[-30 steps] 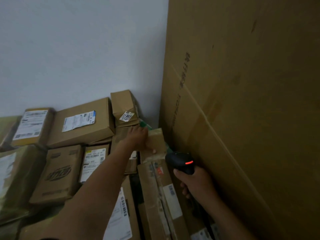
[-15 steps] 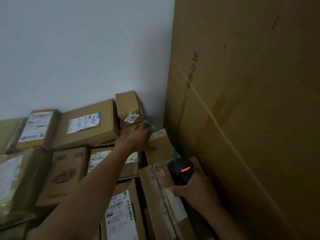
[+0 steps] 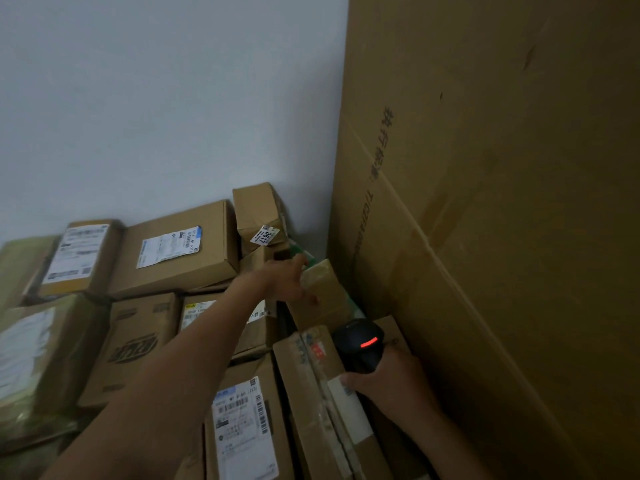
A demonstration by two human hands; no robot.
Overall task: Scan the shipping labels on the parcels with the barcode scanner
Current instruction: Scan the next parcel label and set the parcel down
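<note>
1. Nearest us, a parcel lies flat with its shipping label facing up.
2. Just beyond it, our right hand grips the barcode scanner, red light lit, low over a long taped parcel beside the tall cardboard sheet.
3. Farther on, our left hand reaches the tilted parcel in the corner, fingers spread flat against its left edge and not curled round it.
4. We judge we are exposing that parcel's label, since none shows on its visible face. Next we must turn it, then raise the scanner, which sits just below it.
5. Against the wall, a small box bears a numbered tag.
</note>
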